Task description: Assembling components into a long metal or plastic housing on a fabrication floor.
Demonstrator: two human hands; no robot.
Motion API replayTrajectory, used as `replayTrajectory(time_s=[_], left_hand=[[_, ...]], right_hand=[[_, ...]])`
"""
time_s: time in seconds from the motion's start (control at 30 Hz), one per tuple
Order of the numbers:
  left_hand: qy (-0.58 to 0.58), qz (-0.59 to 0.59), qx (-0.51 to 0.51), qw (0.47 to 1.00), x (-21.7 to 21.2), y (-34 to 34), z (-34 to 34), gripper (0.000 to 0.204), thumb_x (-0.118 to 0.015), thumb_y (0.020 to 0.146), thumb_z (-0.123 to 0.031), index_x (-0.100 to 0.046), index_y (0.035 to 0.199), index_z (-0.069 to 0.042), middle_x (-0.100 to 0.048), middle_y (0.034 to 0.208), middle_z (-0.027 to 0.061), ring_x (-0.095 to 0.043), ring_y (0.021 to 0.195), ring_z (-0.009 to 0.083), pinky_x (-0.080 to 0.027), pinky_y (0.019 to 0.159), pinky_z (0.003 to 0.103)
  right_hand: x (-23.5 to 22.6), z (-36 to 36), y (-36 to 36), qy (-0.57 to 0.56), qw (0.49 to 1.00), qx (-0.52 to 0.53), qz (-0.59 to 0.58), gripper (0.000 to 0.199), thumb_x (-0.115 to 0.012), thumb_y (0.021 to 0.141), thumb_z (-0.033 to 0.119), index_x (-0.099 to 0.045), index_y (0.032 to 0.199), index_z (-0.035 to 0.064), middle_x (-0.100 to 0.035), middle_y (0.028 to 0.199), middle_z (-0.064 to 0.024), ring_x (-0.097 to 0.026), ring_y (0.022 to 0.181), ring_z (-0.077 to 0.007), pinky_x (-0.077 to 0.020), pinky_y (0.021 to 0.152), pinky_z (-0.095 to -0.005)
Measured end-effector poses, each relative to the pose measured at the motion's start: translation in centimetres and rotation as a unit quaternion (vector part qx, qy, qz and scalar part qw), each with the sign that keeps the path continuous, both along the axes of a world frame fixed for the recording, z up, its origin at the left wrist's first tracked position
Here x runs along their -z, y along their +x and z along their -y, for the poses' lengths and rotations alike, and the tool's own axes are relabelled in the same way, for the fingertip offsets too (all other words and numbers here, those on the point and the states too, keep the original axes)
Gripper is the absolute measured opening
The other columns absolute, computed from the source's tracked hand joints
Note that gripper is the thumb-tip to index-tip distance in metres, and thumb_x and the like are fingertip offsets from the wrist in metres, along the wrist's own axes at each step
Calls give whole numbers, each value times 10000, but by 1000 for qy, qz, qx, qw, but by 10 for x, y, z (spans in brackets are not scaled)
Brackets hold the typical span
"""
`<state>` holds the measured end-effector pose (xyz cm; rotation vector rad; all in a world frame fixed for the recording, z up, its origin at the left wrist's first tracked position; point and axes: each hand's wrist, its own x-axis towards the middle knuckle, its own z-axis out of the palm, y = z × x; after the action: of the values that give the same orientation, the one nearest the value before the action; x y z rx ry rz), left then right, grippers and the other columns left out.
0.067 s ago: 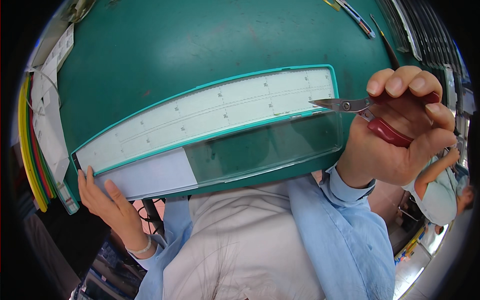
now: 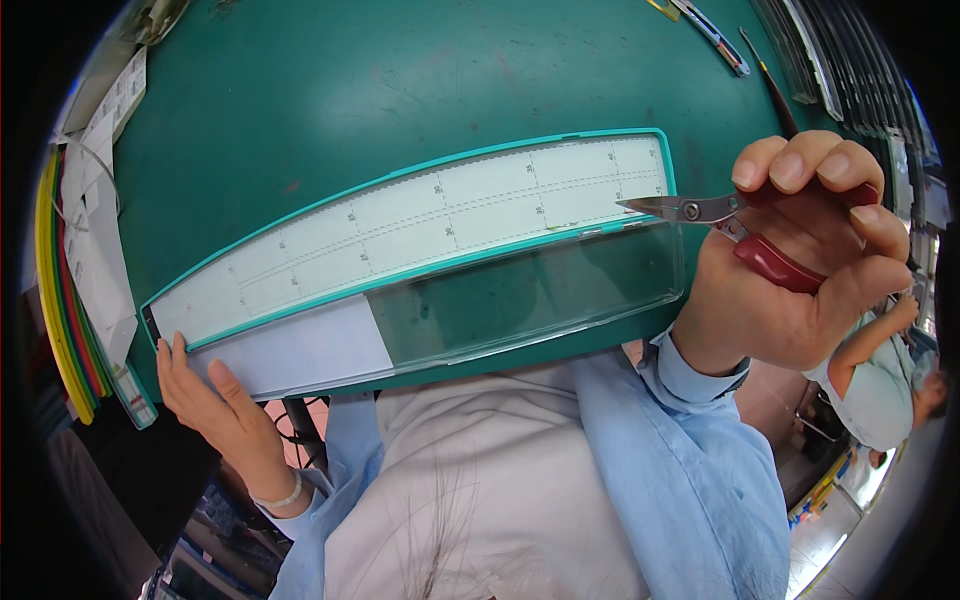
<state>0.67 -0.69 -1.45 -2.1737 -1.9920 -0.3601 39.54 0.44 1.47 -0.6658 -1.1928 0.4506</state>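
Observation:
A long, flat case with a teal rim (image 2: 420, 163) lies open on the green tabletop, slanting up toward the right. Inside it is a white sheet (image 2: 400, 225) printed with dashed lines and small marks. Its clear lid (image 2: 540, 295) is folded out toward me, with a pale panel (image 2: 300, 345) covering its left part. My left hand (image 2: 225, 405) rests on the left end of the case and lid, fingers stretched and thumb apart. In my right hand (image 2: 800, 230) are small scissors (image 2: 700, 210) with red handles, their pointed blades over the sheet's right end.
A utility knife (image 2: 715, 38) and a thin dark-handled tool (image 2: 770, 85) lie at the far right. Dark strips (image 2: 860, 80) are stacked along the right edge. Yellow, red and green strips (image 2: 70, 300) and white pieces (image 2: 100, 220) sit at the left. Another person (image 2: 880, 375) is at the right.

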Motion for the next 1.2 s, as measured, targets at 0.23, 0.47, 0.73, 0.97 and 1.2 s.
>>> replayTrajectory(time_s=[0.23, 0.47, 0.73, 0.97, 1.2], left_hand=[[-5, -7, 0, 1000, 2, -1, 0, 462, -358, 1028, -319, -432, 1340, 13, -385, 1412, 227, -339, 1310, 370, -240, 1072, 460], [2, -6, 2, 1000, 2, 0, -1, 421, -364, 1027, -257, -435, 1328, 29, -395, 1385, 240, -341, 1300, 373, -242, 1072, 460], [12, -4, 15, 1000, 2, 0, -2, 401, -364, 1026, -222, -446, 1310, 49, -400, 1369, 250, -352, 1286, 375, -263, 1065, 456], [5, 9, 5, 1000, 3, 3, -2, 416, -347, 1029, -240, -448, 1307, 52, -390, 1375, 253, -342, 1290, 375, -267, 1064, 452], [2, 8, 3, 1000, 2, 4, -2, 411, -343, 1028, -228, -443, 1310, 55, -384, 1380, 253, -337, 1293, 375, -268, 1064, 452]], right_hand=[[-1, 0, 1, 0, 1000, -5, 14, 402, -345, 1013, 441, -570, 1056, 111, -556, 1041, -157, -560, 850, -253, -497, 641, -373], [0, -1, 4, -1, 1000, -10, 22, 395, -339, 1013, 442, -564, 1067, 121, -557, 1038, -155, -562, 853, -250, -497, 646, -370], [1, -3, 2, -8, 1000, -6, 29, 394, -331, 1014, 446, -565, 1061, 133, -561, 1028, -147, -569, 855, -239, -504, 660, -367], [1, -1, 1, -11, 1000, 1, 26, 393, -331, 1015, 444, -560, 1054, 126, -561, 1025, -158, -569, 854, -247, -499, 662, -372], [0, -1, 1, -10, 1000, -4, 20, 394, -328, 1018, 439, -557, 1056, 121, -559, 1045, -170, -571, 856, -255, -497, 660, -377]])
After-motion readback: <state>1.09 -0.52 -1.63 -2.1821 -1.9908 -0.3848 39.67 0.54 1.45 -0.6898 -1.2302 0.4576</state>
